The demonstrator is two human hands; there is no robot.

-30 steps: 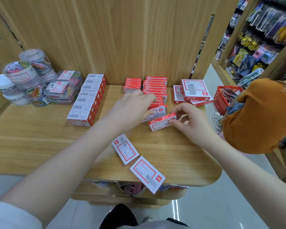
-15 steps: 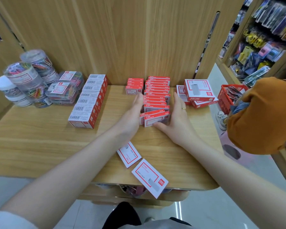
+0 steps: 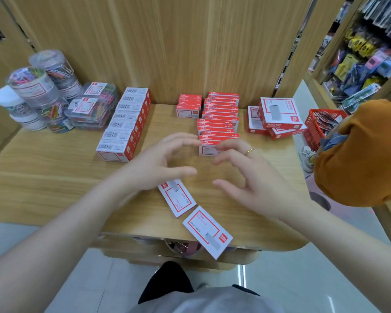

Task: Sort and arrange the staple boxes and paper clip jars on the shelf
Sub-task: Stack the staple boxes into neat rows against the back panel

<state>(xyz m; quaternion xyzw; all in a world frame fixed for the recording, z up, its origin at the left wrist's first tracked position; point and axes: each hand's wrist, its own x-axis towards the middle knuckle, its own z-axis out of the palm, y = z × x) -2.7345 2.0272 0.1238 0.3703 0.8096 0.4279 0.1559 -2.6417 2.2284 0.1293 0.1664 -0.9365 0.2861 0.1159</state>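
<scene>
A row of small red staple boxes (image 3: 217,123) runs from the back wall toward me on the wooden shelf (image 3: 43,177). My left hand (image 3: 160,163) and my right hand (image 3: 246,177) hover just in front of that row, fingers apart and empty. Two flat white-and-red staple boxes lie near the front edge: one (image 3: 178,197) partly under my left hand, the other (image 3: 207,231) hanging over the edge. A long row of larger staple boxes (image 3: 127,123) stands left of centre. Paper clip jars (image 3: 38,93) and clear clip cases (image 3: 93,105) are at the back left.
A short stack of red boxes (image 3: 188,105) sits at the back beside the row. Bigger white-and-red boxes (image 3: 278,116) are piled at the back right. A person in an orange top (image 3: 359,154) stands at the right by a red basket (image 3: 318,125).
Both hands were pressed against the sides of the red box row and have pulled back toward me. The front boxes now sit in line with the row.
</scene>
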